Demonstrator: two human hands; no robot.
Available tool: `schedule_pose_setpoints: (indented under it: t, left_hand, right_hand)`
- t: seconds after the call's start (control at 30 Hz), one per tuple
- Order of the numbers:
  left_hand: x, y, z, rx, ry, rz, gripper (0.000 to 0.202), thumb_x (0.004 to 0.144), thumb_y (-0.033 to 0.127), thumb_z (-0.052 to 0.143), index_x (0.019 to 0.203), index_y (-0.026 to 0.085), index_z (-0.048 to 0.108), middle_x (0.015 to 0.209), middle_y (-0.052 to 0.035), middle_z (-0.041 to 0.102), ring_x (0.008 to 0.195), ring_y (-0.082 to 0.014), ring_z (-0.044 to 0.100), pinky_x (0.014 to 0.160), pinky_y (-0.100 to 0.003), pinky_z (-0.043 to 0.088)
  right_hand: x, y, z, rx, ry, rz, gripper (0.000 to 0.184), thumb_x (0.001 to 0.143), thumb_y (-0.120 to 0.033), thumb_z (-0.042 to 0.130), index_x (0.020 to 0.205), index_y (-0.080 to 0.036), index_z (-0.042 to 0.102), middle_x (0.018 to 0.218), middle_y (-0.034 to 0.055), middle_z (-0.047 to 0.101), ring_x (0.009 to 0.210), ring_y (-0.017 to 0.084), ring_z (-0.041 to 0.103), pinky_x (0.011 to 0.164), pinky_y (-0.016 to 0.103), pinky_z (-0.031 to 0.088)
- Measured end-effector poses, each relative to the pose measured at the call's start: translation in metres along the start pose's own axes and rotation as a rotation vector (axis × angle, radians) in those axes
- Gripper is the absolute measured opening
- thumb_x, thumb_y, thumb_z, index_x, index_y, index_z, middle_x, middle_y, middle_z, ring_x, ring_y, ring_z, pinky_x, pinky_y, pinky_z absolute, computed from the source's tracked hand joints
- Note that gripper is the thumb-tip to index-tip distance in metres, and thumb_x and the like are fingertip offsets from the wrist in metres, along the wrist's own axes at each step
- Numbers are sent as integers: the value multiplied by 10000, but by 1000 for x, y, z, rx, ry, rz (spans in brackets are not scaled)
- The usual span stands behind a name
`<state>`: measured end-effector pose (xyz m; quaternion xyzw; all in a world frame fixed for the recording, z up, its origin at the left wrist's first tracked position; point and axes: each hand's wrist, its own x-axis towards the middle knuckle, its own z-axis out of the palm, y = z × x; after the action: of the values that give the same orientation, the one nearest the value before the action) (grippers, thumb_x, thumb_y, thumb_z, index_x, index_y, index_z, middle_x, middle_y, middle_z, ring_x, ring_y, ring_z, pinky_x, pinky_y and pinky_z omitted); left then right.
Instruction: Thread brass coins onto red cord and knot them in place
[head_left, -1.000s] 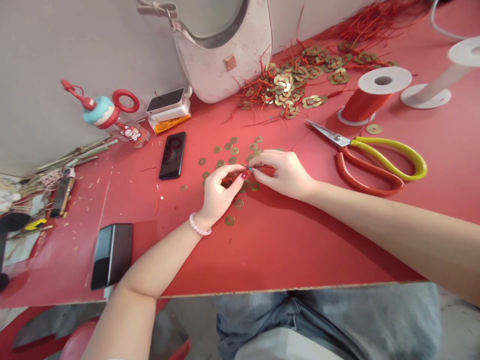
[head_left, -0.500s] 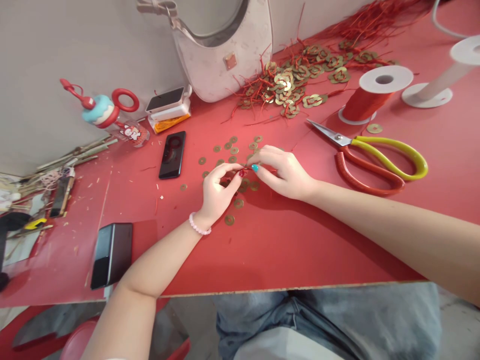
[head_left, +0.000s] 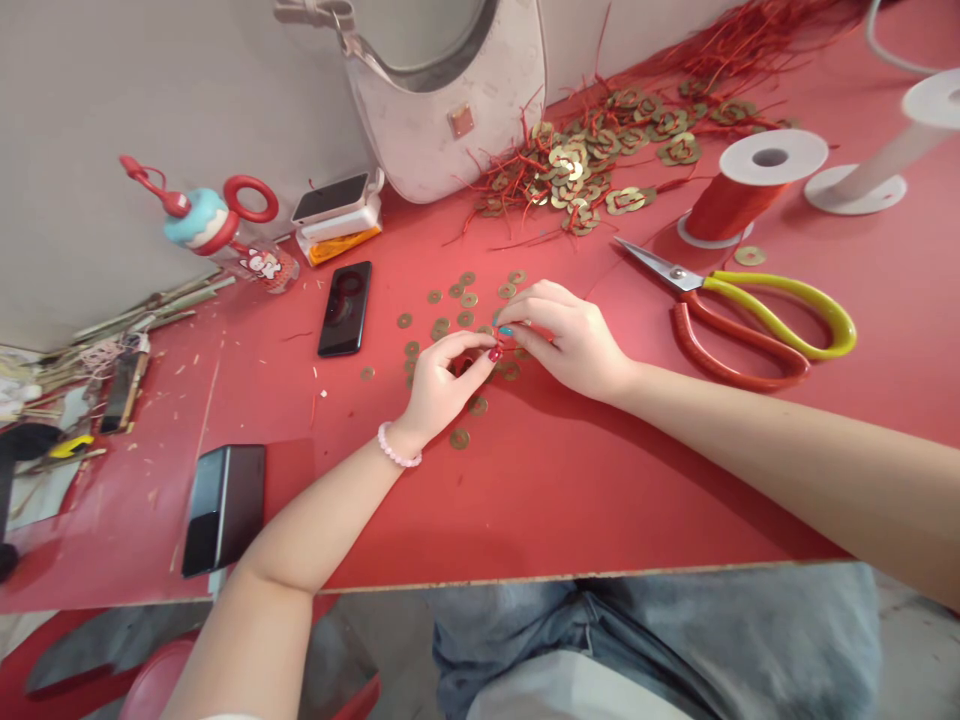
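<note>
My left hand (head_left: 441,385) and my right hand (head_left: 566,335) meet fingertip to fingertip over the red table (head_left: 600,470). Both are pinched on a short piece of red cord (head_left: 508,349) between them, with brass coins at the fingertips. Several loose brass coins (head_left: 459,296) with holes lie scattered around and under the hands. A pearl bracelet (head_left: 397,452) circles my left wrist.
Yellow-and-red scissors (head_left: 750,310) lie right of my hands. Behind them stand a red cord spool (head_left: 739,190) and a white spool (head_left: 870,170). A heap of corded coins (head_left: 600,160) lies beside a white handbag (head_left: 450,100). A black phone (head_left: 345,308) and a dark box (head_left: 223,508) sit left.
The fingertips have shifted slightly as they work the cord; the right hand's fingers curled down closer to the left thumb. Arms stay in place.
</note>
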<state>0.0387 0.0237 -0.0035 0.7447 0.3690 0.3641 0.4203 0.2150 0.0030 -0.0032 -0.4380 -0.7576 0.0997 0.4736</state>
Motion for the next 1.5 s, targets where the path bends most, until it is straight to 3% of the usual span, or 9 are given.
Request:
schedule_pose_setpoints:
  t: [0.17,0.33,0.53,0.73,0.83,1.0,1.2,1.33,1.5]
  left_hand:
    - [0,0,-1,-79,-41,91,108,798,290,600,854,230,670,885,-34,622,827,-145,594,720,-286,508]
    - [0,-1,-3,-81,38,90,108,796,319,608,841,254,683,1059,-37,577,858,-135,598,701,-279,519]
    - [1,-1,-2,-76,182,78,121,796,291,610,864,236,693,968,-38,670,922,-154,619,749,-286,522]
    - [2,-6,0,-100,296,-36,168,769,314,633,884,219,710,847,-23,712,690,-116,631,599,-222,506]
    - [3,-7,0,-99,315,-55,164,758,313,644,872,217,713,832,-19,714,701,-120,637,604,-220,507]
    - [6,-9,-2,-106,350,-105,188,752,321,646,883,201,709,840,-32,716,716,-128,644,643,-238,515]
    - [7,-9,-2,-161,352,-130,192,742,317,656,879,193,705,887,-41,715,767,-129,646,671,-234,520]
    - [7,-8,-2,-156,351,-135,183,743,317,654,863,189,703,882,-46,716,774,-125,644,679,-233,521]
    - [4,-8,-1,-166,322,-100,182,749,314,649,877,191,693,898,-50,712,786,-130,646,673,-237,521]
  right_hand:
    - [-1,0,1,8,-37,86,162,855,-175,449,861,-193,610,781,32,645,731,145,578,668,269,450]
    - [-1,1,3,51,-183,74,143,833,-181,476,836,-164,618,695,20,638,612,110,561,591,215,420]
    - [0,-2,2,130,-338,66,132,829,-187,509,785,-153,629,698,18,655,612,100,586,595,195,424]
    - [-3,-8,1,129,-256,26,133,832,-209,518,869,-159,636,770,31,680,666,110,609,633,201,442]
    - [-5,-10,2,166,-204,81,193,824,-196,521,993,-158,607,767,16,686,645,99,609,614,186,448]
    - [-6,-10,2,221,-227,97,410,840,-192,486,1248,-167,448,700,-23,672,599,87,601,624,187,464]
    - [-4,-14,-3,265,-210,76,191,817,-119,445,919,-151,603,780,16,681,671,90,622,639,177,466]
    - [-3,-16,-4,296,-234,48,283,777,-42,389,930,-153,601,810,16,681,688,85,621,652,180,467]
    - [-4,-13,1,239,-225,97,168,815,-154,473,894,-163,621,799,21,686,659,92,607,604,185,440]
